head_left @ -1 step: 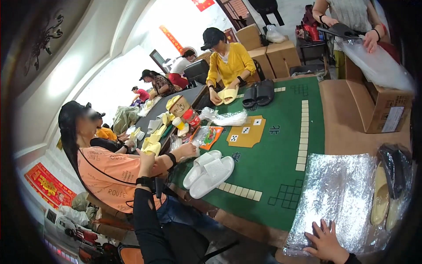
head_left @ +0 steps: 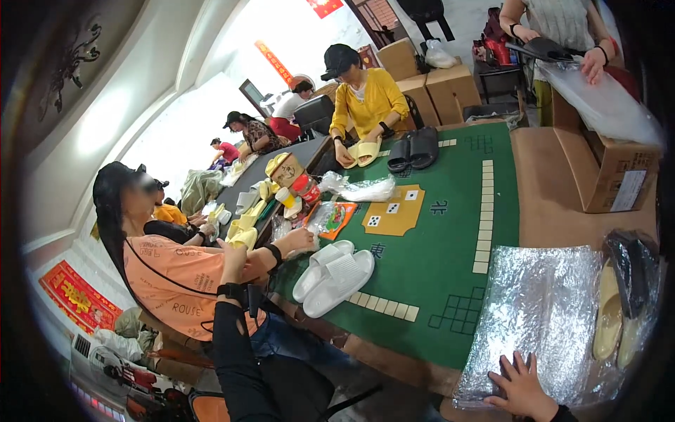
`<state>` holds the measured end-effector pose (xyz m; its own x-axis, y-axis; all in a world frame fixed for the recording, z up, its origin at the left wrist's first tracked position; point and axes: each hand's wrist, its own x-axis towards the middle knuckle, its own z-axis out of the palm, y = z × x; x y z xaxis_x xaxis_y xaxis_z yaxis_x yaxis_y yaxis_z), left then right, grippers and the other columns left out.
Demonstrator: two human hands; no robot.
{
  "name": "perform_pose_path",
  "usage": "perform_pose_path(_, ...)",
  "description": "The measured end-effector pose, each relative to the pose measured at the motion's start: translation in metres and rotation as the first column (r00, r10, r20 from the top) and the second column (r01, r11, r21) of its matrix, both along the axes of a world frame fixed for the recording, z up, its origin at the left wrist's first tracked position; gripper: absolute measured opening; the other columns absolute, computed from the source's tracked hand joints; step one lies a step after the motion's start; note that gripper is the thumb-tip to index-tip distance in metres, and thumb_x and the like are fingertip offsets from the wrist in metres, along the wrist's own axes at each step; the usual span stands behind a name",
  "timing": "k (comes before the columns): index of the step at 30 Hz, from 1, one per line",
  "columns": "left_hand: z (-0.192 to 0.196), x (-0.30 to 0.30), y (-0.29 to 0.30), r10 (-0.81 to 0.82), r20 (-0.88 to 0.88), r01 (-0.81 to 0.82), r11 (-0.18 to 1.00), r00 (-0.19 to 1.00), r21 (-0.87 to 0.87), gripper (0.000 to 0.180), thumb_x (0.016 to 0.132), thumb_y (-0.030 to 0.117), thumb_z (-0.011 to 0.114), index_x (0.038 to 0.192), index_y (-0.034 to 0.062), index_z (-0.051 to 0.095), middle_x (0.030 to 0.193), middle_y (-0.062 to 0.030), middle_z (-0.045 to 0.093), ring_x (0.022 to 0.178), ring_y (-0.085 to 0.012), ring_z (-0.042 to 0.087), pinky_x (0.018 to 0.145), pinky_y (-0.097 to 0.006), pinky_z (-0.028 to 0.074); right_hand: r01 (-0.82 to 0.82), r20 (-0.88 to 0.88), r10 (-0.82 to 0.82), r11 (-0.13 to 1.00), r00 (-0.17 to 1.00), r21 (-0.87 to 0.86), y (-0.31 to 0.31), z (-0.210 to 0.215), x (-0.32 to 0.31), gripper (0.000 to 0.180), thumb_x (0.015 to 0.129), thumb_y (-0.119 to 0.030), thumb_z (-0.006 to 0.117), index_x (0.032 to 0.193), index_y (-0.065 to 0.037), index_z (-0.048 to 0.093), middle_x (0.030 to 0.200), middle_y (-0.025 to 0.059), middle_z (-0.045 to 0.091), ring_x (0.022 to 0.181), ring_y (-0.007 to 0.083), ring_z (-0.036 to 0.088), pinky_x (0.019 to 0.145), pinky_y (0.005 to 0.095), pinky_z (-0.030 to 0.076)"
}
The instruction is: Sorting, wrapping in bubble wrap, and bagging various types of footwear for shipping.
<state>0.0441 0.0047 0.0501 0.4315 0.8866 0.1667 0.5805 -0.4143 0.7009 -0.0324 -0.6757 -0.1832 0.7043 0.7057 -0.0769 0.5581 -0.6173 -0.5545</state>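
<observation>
My right hand (head_left: 524, 389) lies with its fingers spread on a clear, shiny plastic bag (head_left: 538, 302) at the table's near right. Just right of the bag, clear wrapping covers a black slipper (head_left: 628, 271) and a pale yellow slipper (head_left: 607, 320). My left arm reaches up in a black sleeve, and my left hand (head_left: 234, 260), a black band on its wrist, is held in front of a co-worker's forearm. Its fingers look stretched out; nothing shows in them. Pale yellow slippers (head_left: 244, 228) lie beyond it. A white pair of slippers (head_left: 334, 278) rests on the table's green top.
An orange-shirted co-worker (head_left: 186, 281) sits at my left; another in yellow (head_left: 369, 105) handles yellow slippers (head_left: 362, 153) across the green table (head_left: 450, 211). Black slippers (head_left: 413, 150) stand there. Far right, a standing person (head_left: 562, 28) holds a plastic bag over a cardboard box (head_left: 615, 176).
</observation>
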Motion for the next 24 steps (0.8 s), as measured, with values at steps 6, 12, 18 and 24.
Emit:
perform_pose_path(6, 0.006, -0.004, -0.011, -0.02, 0.022, 0.02, 1.0, 1.0, -0.013, 0.094, 0.085, 0.019, 0.054, 0.147, 0.0042, -0.014, 0.076, -0.0177, 0.061, 0.044, -0.0204, 0.055, 0.036, -0.029, 0.043, 0.084, -0.112, -0.072, 0.991, 0.991, 0.102, -0.001, 0.002, -0.002, 0.076, 0.082, -0.068, 0.051, 0.129, -0.009, 0.055, 0.14, 0.0218, 0.042, 0.134, 0.0494, 0.027, 0.105, 0.0707, 0.005)
perform_pose_path(12, 0.012, -0.011, -0.016, -0.009, 0.035, 0.009, 1.0, 0.999, 0.012, 0.092, 0.084, 0.019, 0.056, 0.149, 0.0019, -0.007, 0.077, -0.0165, 0.061, 0.051, -0.0204, 0.057, 0.04, -0.031, 0.045, 0.074, -0.161, -0.059, 0.993, 0.985, 0.091, -0.001, 0.013, 0.001, 0.083, 0.082, -0.068, 0.051, 0.136, -0.005, 0.046, 0.142, 0.0211, 0.041, 0.136, 0.0468, 0.026, 0.107, 0.0682, 0.004)
perform_pose_path(18, 0.012, -0.007, -0.011, -0.177, 0.155, 0.125, 0.946, 0.972, 0.298, 0.077, 0.079, 0.014, 0.06, 0.142, -0.0082, 0.022, 0.112, -0.0271, 0.058, 0.092, -0.0334, 0.064, 0.077, -0.036, 0.052, 0.058, -0.164, -0.05, 0.997, 0.985, 0.048, -0.002, 0.006, -0.001, 0.086, 0.083, -0.069, 0.047, 0.139, -0.005, 0.042, 0.144, 0.0206, 0.038, 0.137, 0.0461, 0.022, 0.108, 0.0672, 0.003)
perform_pose_path(24, -0.011, -0.042, 0.085, -0.021, -0.023, 0.03, 0.874, 1.0, 0.485, 0.093, 0.078, 0.016, 0.06, 0.148, -0.0043, 0.001, 0.104, -0.0223, 0.063, 0.084, -0.0253, 0.065, 0.069, -0.031, 0.052, -0.022, -0.139, 0.024, 1.0, 0.99, 0.018, 0.006, 0.012, 0.001, 0.087, 0.085, -0.07, 0.043, 0.143, -0.006, 0.036, 0.146, 0.0207, 0.034, 0.139, 0.046, 0.018, 0.108, 0.0673, 0.001)
